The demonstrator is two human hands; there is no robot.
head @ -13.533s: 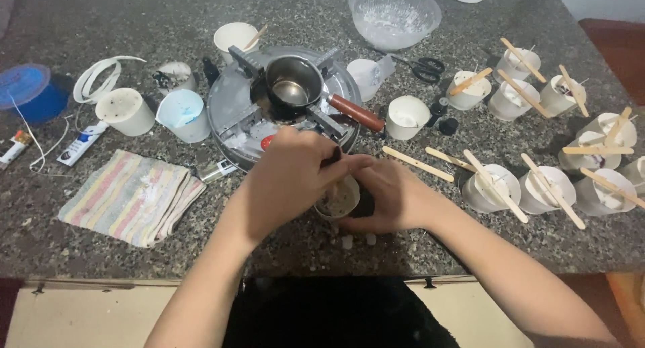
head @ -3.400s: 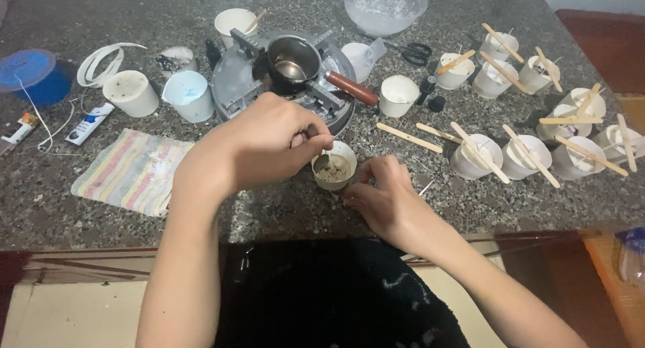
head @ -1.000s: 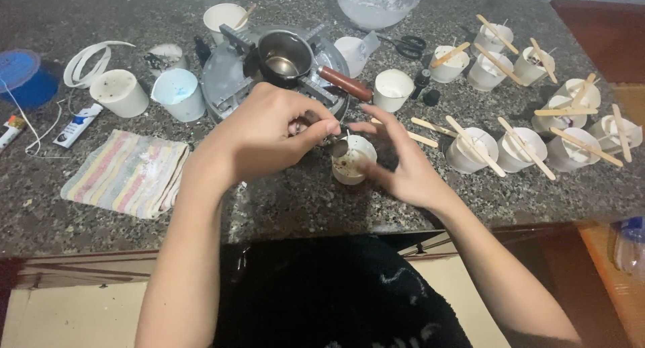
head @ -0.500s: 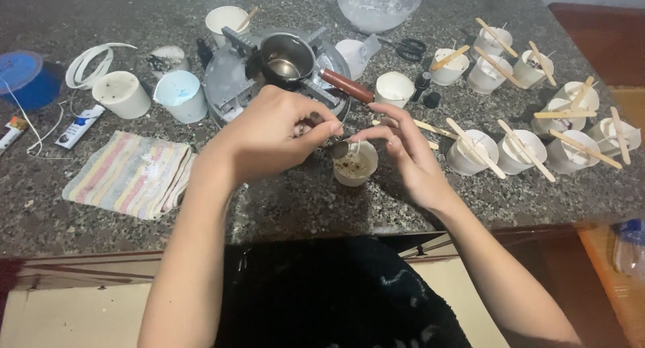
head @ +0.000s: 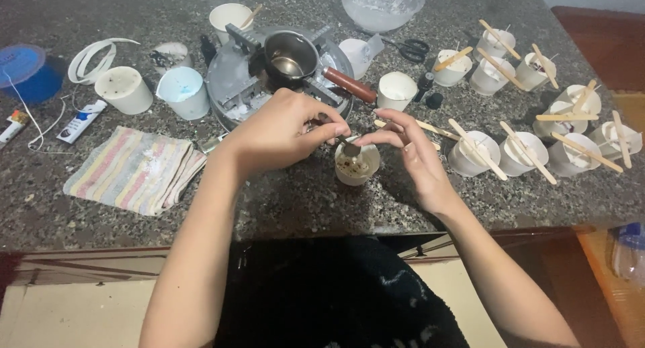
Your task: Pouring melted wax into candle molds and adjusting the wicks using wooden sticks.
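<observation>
Speckled grey granite forms the countertop (head: 302,203), crowded with candle-making gear and seen from above. At the near edge, about midway along it, stands a small pale cup (head: 357,165) holding a light filling flecked with dark bits. Both hands meet just above its rim. The left hand (head: 282,129) has its fingers curled together, thumb and forefinger pinched on a small metal spoon (head: 347,146) whose bowl hangs over the cup's mouth. The right hand (head: 411,146) reaches in from the other side, thumb and forefinger drawn close at the spoon's tip and the remaining fingers loosely spread; whether they grip anything cannot be told.

Behind the hands, towards the far edge, a small metal melting pot (head: 290,54) with a reddish-brown handle (head: 351,85) sits on a round grey stove (head: 235,79). To its left stand a pale blue cup (head: 183,91) and a white cup (head: 123,89), with a blue lid (head: 23,69) near the far left corner. A striped cloth (head: 134,170) lies flat near the front edge on the left. Along the right side, well apart from the hands, rows of white cups (head: 524,153) carry wooden sticks (head: 474,146) laid across their rims. A clear bowl (head: 381,4) and black scissors (head: 411,49) lie by the far edge.
</observation>
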